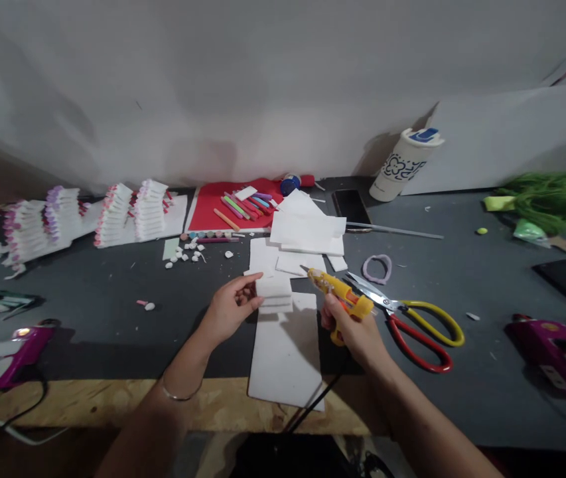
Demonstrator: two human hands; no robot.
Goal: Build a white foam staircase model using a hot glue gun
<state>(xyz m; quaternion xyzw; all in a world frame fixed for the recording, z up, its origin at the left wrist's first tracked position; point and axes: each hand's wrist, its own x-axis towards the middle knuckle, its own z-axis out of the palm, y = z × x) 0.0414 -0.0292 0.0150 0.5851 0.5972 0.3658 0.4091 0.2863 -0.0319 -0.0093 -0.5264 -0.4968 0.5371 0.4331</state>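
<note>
My left hand [234,307] pinches a small white folded piece [273,288] by its left side, thumb in front and fingers behind; it looks like foam or card in layers. A yellow hot glue gun [338,289] is gripped in my right hand [355,325], its nozzle pointing up and left, a short way right of the white piece and apart from it. Beneath the left hand's piece lies a larger white sheet [285,352], reaching over the table's front edge. Scissors [407,318] with one red and one yellow handle lie open just right of my right hand.
White sheets [307,226] are piled behind my hands, near a red sheet [203,206] bearing coloured sticks. A phone [352,207] and a tilted white tumbler [405,164] stand at the back. Clusters of white pieces [150,211] are left; magenta devices [556,352] sit at both sides.
</note>
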